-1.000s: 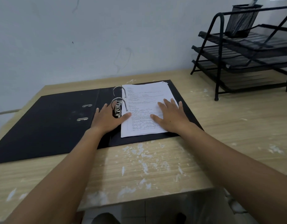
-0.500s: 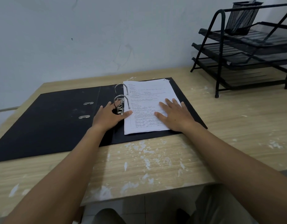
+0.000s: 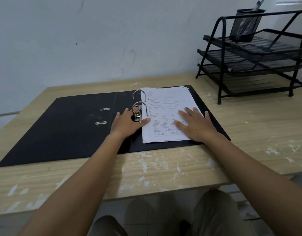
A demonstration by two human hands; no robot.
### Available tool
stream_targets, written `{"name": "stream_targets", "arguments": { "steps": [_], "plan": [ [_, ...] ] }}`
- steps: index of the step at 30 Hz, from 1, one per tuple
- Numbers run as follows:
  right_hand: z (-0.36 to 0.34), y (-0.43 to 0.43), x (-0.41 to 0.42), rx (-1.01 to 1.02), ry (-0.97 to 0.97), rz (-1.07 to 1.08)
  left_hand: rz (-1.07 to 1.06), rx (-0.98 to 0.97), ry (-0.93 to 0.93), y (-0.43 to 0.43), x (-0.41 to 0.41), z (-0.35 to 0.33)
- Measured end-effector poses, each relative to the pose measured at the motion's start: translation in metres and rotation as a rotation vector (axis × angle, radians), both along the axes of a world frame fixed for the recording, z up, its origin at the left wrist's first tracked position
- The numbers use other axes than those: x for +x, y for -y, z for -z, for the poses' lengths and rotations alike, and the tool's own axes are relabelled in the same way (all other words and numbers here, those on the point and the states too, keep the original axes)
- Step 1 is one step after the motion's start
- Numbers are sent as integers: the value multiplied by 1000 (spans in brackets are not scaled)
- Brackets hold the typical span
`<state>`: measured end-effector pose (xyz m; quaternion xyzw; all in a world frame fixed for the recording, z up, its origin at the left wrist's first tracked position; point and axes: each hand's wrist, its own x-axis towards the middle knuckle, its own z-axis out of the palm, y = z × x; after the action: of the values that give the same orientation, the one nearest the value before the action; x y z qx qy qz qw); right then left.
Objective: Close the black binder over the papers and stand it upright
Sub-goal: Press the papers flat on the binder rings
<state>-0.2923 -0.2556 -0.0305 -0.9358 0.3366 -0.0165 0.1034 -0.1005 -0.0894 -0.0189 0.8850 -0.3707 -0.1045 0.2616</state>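
Observation:
The black binder (image 3: 70, 126) lies open and flat on the wooden desk (image 3: 163, 169), its front cover spread out to the left. A stack of white printed papers (image 3: 165, 106) sits on the right half, threaded on two closed metal rings (image 3: 140, 99). My left hand (image 3: 128, 124) rests on the spine by the lever mechanism (image 3: 138, 114), thumb touching the paper's left edge. My right hand (image 3: 197, 124) lies flat, fingers spread, on the lower right of the papers.
A black three-tier wire tray rack (image 3: 259, 60) stands at the back right of the desk, with a mesh pen cup (image 3: 245, 24) on top. A pale wall rises just behind the desk. White paint flecks mark the desk's near edge.
Both hands stay where they were on the binder and papers. Only the camera view has shifted slightly.

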Motion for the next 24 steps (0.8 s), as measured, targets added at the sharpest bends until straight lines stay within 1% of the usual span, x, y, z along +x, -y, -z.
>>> {"name": "stream_targets", "arguments": {
  "steps": [7, 14, 19, 21, 24],
  "plan": [
    [1, -1, -26, 13, 24, 12, 8, -24, -6, -1, -23, 1],
    [0, -1, -26, 12, 25, -10, -15, -108, -36, -6, -24, 4],
    [-1, -2, -25, 8, 41, -1, -7, -95, -32, -8, -26, 3],
    [-2, -2, -25, 8, 30, -3, 21, -95, -14, -11, -28, 2],
    [-5, -1, -23, 23, -2, 1, 106, -53, 81, -17, -25, 3]
  ]
}}
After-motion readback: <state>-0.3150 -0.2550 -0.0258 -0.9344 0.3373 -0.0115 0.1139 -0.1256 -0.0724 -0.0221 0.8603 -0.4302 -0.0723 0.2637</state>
